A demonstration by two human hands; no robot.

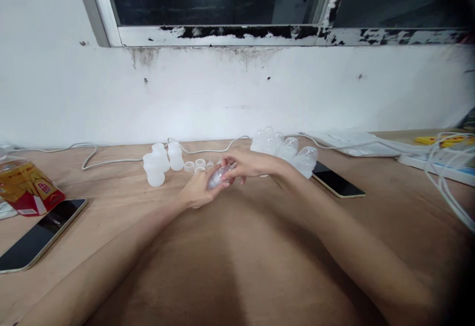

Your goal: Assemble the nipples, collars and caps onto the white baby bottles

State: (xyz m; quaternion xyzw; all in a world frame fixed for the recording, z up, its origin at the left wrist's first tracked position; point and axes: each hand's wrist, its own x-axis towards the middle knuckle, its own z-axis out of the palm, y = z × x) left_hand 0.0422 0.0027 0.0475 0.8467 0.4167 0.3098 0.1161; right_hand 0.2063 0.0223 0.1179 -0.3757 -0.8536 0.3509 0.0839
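The clear plastic piece (216,179) lay between both hands, its long axis seeming to slant from near left to far right: the left hand (198,186) curled round its body, the right hand (240,163) pinched its far right end, neither nearer. Those fingers hid that end's shape from me. Just beyond, the hands partly covered some translucent rings (189,166), between white bottles (154,171) on the left and clear domes (306,159) on the right.
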